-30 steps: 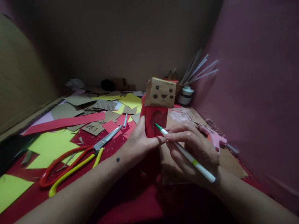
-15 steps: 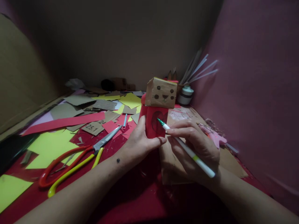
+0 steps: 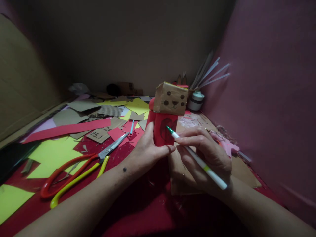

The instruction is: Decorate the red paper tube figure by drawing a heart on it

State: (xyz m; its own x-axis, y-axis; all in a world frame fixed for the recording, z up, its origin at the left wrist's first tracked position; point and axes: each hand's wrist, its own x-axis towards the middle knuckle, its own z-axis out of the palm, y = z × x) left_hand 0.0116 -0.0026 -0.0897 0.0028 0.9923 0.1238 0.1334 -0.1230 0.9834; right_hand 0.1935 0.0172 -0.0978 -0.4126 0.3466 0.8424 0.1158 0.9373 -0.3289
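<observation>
My left hand (image 3: 153, 148) is wrapped round the lower red body of a paper animal figure (image 3: 160, 131), keeping it upright. The figure's box-shaped brown head (image 3: 171, 98) has dark dots and a drawn nose and mouth. A dark heart-like shape (image 3: 164, 122) is drawn on its red front. In my right hand (image 3: 204, 151) is a white felt-tip pen (image 3: 197, 158) with a green tip, which meets or nearly meets that drawn shape. Under my right hand lies a piece of brown cardboard (image 3: 176, 177).
Scissors (image 3: 106, 153) with red and yellow handles lie open at the left. Yellow paper (image 3: 54, 154), a red strip (image 3: 71, 129) and cardboard scraps (image 3: 98, 134) cover the red cloth. A small pale jar (image 3: 197, 100) stands at the back right beside white sticks (image 3: 217, 74).
The pen has shifted very slightly over the drawn shape. The figure's head has tilted a touch; my left hand keeps its place.
</observation>
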